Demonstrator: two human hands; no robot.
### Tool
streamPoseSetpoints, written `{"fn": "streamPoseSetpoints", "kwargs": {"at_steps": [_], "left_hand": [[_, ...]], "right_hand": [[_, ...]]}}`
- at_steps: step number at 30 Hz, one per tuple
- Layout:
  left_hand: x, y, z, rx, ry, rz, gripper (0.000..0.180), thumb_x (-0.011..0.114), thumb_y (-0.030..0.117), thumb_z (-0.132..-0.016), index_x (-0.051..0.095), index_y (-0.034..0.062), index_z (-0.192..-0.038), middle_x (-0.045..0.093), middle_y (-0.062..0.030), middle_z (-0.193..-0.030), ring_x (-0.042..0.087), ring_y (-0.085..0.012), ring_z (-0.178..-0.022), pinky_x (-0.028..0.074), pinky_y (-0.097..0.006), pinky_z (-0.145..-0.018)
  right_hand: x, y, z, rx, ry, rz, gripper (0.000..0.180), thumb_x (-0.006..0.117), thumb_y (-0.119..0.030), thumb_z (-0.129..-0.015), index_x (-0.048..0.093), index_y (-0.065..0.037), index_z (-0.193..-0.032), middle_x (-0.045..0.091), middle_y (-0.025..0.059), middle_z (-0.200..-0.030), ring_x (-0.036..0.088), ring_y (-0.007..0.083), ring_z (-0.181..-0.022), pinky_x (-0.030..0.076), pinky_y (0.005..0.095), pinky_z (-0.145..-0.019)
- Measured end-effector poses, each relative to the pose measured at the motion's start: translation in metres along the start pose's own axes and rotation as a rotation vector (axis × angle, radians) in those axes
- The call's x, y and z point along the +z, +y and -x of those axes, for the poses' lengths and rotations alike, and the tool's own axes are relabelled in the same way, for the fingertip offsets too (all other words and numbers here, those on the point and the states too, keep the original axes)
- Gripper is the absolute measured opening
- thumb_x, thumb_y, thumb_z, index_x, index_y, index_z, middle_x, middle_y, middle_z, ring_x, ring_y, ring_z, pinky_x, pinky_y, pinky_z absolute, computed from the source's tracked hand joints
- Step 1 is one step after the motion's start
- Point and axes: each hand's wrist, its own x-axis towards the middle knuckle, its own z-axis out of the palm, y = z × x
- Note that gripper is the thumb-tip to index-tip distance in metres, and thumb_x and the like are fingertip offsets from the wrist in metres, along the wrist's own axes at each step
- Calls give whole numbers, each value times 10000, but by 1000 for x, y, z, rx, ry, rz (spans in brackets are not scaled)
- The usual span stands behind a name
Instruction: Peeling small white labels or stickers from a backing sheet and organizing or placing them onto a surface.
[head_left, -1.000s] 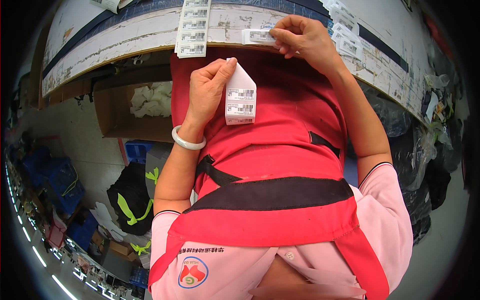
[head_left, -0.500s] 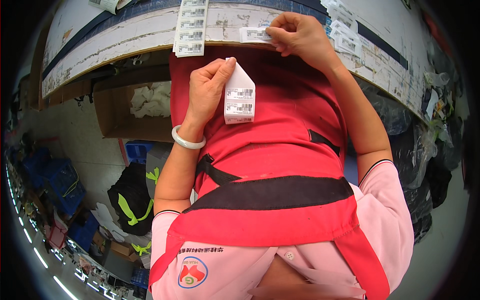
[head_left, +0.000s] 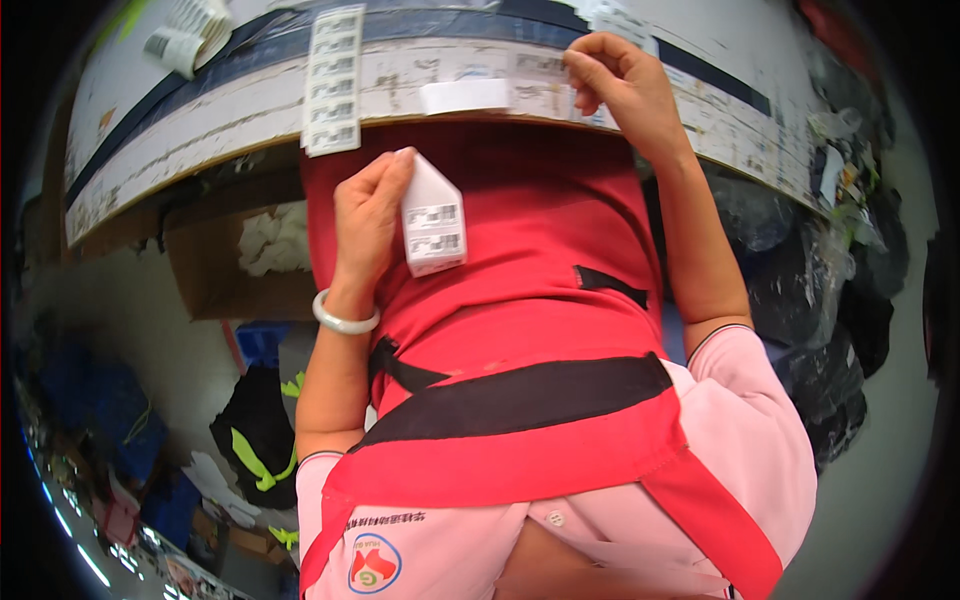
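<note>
One pale worktable (head_left: 200, 150) spans the top of the frame, above a red apron (head_left: 540, 240). Left of centre, the left hand (head_left: 370, 210) clamps a folded label strip (head_left: 433, 225) between thumb and fingers; at upper right, the right hand (head_left: 630, 95) pinches a blurred label (head_left: 540, 65) by its edge.

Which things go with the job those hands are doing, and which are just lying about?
Seemingly for the job:
folded barcode-label strip, in the left hand
single barcode label, blurred, in the right hand
long barcode-label strip, on the table

Seemingly just lying about:
cardboard box
crumpled white material inside it
dark plastic bags
</note>
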Motion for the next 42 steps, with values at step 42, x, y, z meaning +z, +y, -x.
{"fn": "streamPoseSetpoints", "kwargs": {"at_steps": [42], "left_hand": [[-1, 27, 13, -43, -274, -289, 220, 712, 102, -836, 689, -37, -1005, 681, -32, -876, 596, -64, -751, 498, -215, -654]], "right_hand": [[92, -13, 52, -30, -316, -78, 115, 658, -80, -871, 670, 19, -929, 657, 36, -824, 598, 79, -748, 502, 224, -717]]}}
